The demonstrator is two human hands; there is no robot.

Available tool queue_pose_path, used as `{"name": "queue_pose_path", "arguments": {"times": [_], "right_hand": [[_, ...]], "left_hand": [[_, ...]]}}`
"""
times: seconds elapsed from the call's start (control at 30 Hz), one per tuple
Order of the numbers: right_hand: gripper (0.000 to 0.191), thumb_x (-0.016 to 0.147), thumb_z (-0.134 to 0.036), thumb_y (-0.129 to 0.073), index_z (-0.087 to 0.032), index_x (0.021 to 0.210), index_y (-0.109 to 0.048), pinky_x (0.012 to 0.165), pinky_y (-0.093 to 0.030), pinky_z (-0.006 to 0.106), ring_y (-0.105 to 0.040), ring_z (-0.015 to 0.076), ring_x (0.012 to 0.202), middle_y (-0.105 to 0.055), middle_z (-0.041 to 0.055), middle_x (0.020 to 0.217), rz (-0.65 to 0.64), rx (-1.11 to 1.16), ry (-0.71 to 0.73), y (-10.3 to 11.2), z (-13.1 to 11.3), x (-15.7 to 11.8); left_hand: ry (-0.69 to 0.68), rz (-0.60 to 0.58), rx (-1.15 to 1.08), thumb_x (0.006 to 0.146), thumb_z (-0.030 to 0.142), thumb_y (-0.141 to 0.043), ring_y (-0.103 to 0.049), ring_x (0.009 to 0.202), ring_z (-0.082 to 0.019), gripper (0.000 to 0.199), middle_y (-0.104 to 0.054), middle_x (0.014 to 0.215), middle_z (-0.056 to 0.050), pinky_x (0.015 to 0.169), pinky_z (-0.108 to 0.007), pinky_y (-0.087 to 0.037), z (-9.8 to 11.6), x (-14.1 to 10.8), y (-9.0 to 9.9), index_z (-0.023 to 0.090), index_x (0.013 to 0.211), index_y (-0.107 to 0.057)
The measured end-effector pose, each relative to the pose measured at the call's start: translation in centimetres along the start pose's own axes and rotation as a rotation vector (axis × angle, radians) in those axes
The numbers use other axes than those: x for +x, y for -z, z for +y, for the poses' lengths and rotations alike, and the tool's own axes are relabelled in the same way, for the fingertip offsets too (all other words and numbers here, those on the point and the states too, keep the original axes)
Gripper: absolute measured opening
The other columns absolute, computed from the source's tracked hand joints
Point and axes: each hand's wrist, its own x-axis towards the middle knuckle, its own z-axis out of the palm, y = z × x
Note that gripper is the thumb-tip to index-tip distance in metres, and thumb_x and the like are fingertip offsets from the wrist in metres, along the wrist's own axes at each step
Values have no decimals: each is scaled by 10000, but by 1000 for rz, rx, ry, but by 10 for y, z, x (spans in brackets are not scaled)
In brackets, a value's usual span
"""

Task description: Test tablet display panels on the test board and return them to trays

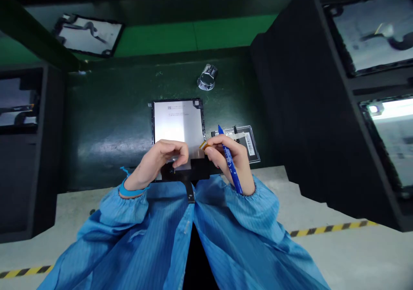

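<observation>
A tablet-sized display panel (177, 128) with a silvery back and dark frame lies on the bench before me. Over its lower edge, my left hand (155, 161) curls its fingers close to a black ribbon cable (189, 191); whatever the fingertips hold is hidden. The cable's loose end hangs toward my smock. Thumb and forefinger of my right hand (244, 165) pinch a small orange flex cable end (203, 145) at the panel's right side. A blue marker pen (231, 163) is also held in that hand, slanting across it with its tip pointing away from me.
Beyond the panel stands a shiny metal cap-like object (207, 77). A clear-edged plate with a white label (249, 143) lies right of my right hand. Dark racks hold more panels (376, 32) on both sides. Another panel (90, 34) rests at the back left.
</observation>
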Motion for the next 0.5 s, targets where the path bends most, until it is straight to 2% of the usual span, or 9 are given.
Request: {"name": "queue_pose_path", "arguments": {"times": [0.07,0.17,0.2,0.27,0.3,0.37,0.43,0.5], "right_hand": [[126,919,-319,-668,-215,853,-636,591,-449,267,-522,116,617,-611,-13,743,-1,-6,-3,0,0,1],[131,918,-314,-669,-212,842,-639,601,-454,266,-525,115,619,-612,-15,738,4,-2,0,-1,-1,1],[132,921,-312,-666,-211,841,-639,602,-455,266,-525,115,620,-612,-14,740,5,-3,-1,-1,-2,1],[130,923,-314,-663,-214,844,-639,601,-459,266,-525,117,620,-604,-15,733,4,-4,-3,-1,-1,1],[128,923,-317,-664,-217,848,-638,600,-462,267,-527,119,620,-599,-17,727,2,-2,-5,0,-1,2],[130,921,-322,-667,-219,850,-634,599,-465,269,-537,123,624,-593,-20,716,2,7,-10,0,-1,2],[123,922,-311,-664,-218,848,-631,600,-463,268,-539,121,625,-590,-22,712,6,17,-12,1,-1,2],[112,922,-295,-660,-218,846,-631,596,-454,266,-529,117,621,-588,-22,716,21,19,-12,2,-1,2]], "left_hand": [[-22,-56,12,866,399,-380,-459,540,-162,396,-515,517,-37,587,-335,-355,-2,-3,0,198,554,-518],[105,-276,46,961,477,-322,-371,393,-125,519,-487,444,0,479,-309,-308,-7,-8,0,181,618,-576],[129,-302,82,985,500,-304,-357,380,-115,544,-495,459,9,459,-299,-300,-8,-9,-1,177,649,-585],[88,-228,210,1019,504,-306,-458,475,-118,531,-574,586,-1,526,-281,-377,-9,-10,-3,176,713,-590],[34,-146,290,1031,489,-317,-528,583,-130,504,-619,683,-13,620,-280,-426,-10,-9,-4,178,750,-597],[-32,-32,432,1047,451,-317,-592,794,-158,461,-673,854,-31,801,-292,-441,-11,-6,-3,184,838,-628],[7,-59,473,1057,451,-269,-599,818,-169,494,-685,828,-28,838,-302,-431,-14,-1,0,188,920,-664],[119,-163,405,1055,485,-208,-547,650,-153,584,-608,634,-3,732,-300,-427,-16,4,4,178,907,-682]]}}
